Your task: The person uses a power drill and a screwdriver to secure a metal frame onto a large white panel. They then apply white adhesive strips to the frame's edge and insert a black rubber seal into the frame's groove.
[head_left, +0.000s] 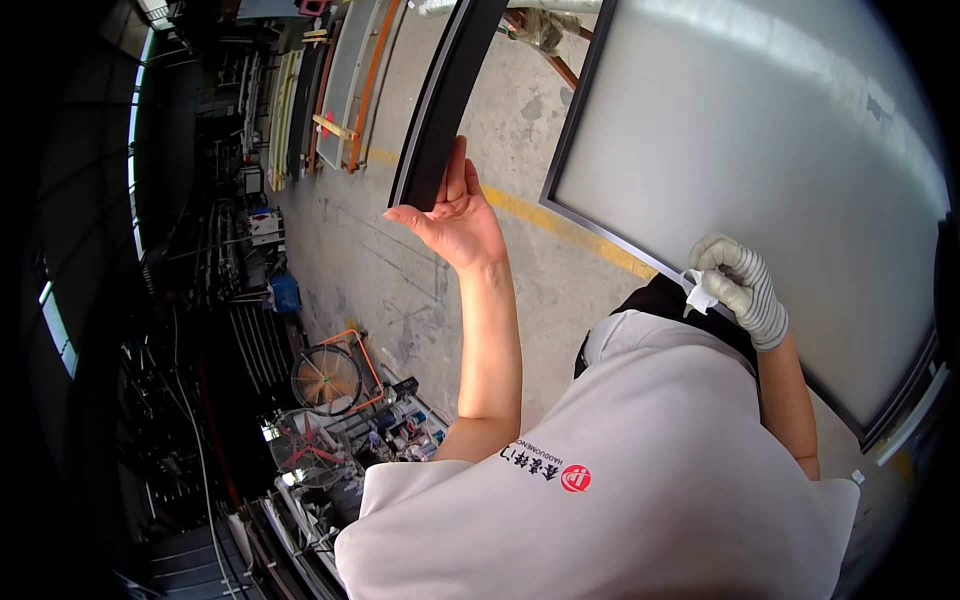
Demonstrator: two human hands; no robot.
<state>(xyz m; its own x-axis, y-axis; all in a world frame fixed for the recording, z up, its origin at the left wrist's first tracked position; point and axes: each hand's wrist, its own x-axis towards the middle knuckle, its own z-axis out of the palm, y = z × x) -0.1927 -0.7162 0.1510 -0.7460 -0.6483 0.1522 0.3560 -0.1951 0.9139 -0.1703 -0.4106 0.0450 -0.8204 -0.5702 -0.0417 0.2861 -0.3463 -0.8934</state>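
Note:
My left hand [455, 220] is bare and raised. Its thumb and fingers lie on either side of the lower end of a long black profile bar [440, 105], which runs up out of view. My right hand [740, 285], in a white striped glove, is closed at the near edge of a framed panel. Between its thumb and fingers is a small crumpled white scrap [699, 292], possibly tape or cloth. The panel [740, 130] is frosted grey with a dark frame, lies to the right, and reaches close to my waist.
Framed panels [345, 80] lean at the far left. Two round fans [327, 380] stand on the left, near cluttered tools and parts [410, 435]. A yellow line [560, 225] crosses the concrete floor [410, 270]. A blue bin [285, 293] sits beside dark racks.

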